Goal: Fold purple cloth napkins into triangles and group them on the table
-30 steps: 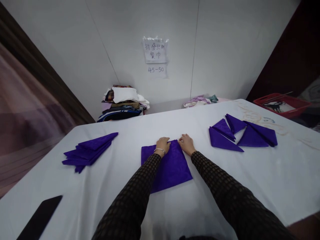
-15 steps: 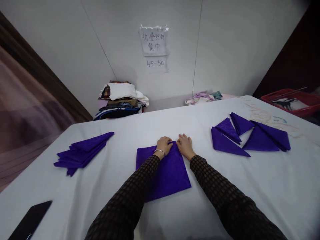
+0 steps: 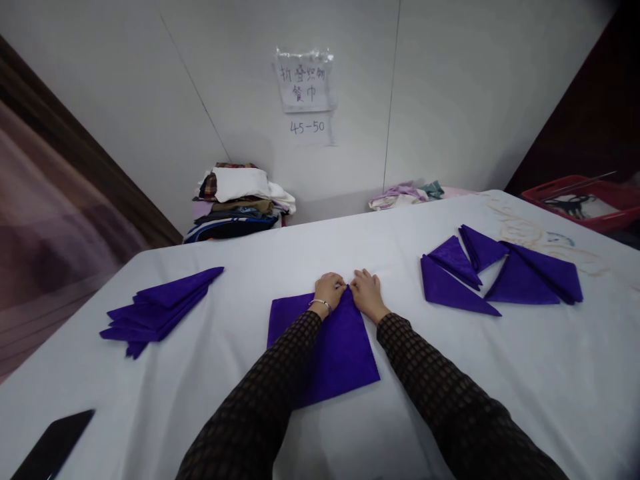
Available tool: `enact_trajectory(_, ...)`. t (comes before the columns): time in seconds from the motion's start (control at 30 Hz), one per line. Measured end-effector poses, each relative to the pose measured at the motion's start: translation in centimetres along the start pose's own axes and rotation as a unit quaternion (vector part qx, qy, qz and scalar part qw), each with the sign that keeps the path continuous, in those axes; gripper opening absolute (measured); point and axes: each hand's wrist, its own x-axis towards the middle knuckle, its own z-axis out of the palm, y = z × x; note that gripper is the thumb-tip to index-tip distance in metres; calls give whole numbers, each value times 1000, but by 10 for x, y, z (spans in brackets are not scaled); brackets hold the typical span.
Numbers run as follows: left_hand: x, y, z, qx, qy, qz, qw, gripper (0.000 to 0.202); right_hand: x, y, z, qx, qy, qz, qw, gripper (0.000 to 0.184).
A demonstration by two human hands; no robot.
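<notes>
- On my feed, my left hand [image 3: 328,291] and right hand [image 3: 369,295] pinch the purple cloth [image 3: 347,357] at its far right corner.
- It lies on the white table [image 3: 350,247], between the left stack [image 3: 167,303] and right-side folded cloths [image 3: 523,280].

My left hand [image 3: 329,289] and right hand [image 3: 367,294] pinch the purple napkin [image 3: 349,357] at its far-right corner; a fanned napkin stack [image 3: 163,305] lies leftward.

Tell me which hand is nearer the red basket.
Right. The right hand touches the purple cloth, left of the red basket and closer to the camera; the left hand touches it too, farther left.
</notes>
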Motion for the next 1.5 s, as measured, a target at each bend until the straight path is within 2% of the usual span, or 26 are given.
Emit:
enact_trajectory(0.27, 2, -1, 0, -23, 10, -11, 1000, 9, -3, -2, -1, -2, 2, -2, 1000, 19)
enact_trajectory(0.37, 0, -4, -13, -32, 19, -14, 999, 14, -4, -2, -2, -10, 6, -7, 1000, 17)
enact_trajectory(0.43, -12, -9, -28, -34, 27, -13, 999, 16, -4, -2, -2, -12, 9, -7, 1000, 16)
enact_trajectory(0.53, -52, -18, -52, -12, 18, 28, 999, 18, -4, -1, -2, -10, 9, -7, 1000, 16)
enact_trajectory(0.63, -113, -31, -66, 63, 5, 73, 995, 27, -5, -1, -1, -9, 16, -9, 1000, 15)
enact_trajectory(0.73, -168, -43, -66, 138, 8, 57, 989, 39, -6, -3, -2, -10, 21, -6, 1000, 15)
enact_trajectory(0.83, -195, -49, -58, 180, -15, 2, 983, 49, -4, -4, -10, -10, 2, 5, 1000, 16)
enact_trajectory(0.93, -197, -47, -52, 205, -38, -28, 978, 52, -5, -10, -25, -9, -14, 20, 1000, 22)
enact_trajectory(1.03, -192, -43, -51, 223, -51, -35, 973, 54, -28, -34, -33, -7, -10, -12, 1000, 37)
enact_trajectory(1.1, -191, -40, -52, 235, -59, -37, 970, 55, -59, -61, -27, 3, -21, -98, 995, 46)
enact_trajectory(1.17, -191, -40, -53, 249, -68, -39, 965, 54, -95, -89, -13, 11, -61, -182, 981, 51)
enact_trajectory(1.27, -192, -41, -54, 268, -92, -35, 958, 53, -138, -117, 10, 19, -127, -232, 964, 60)
enact_trajectory(1.37, -191, -42, -53, 274, -95, -28, 957, 53, -153, -114, 20, -1, -127, -224, 966, 65)
enact_trajectory(1.5, -190, -40, -51, 261, -67, -34, 962, 56, -150, -80, 9, -64, -123, -208, 968, 73)
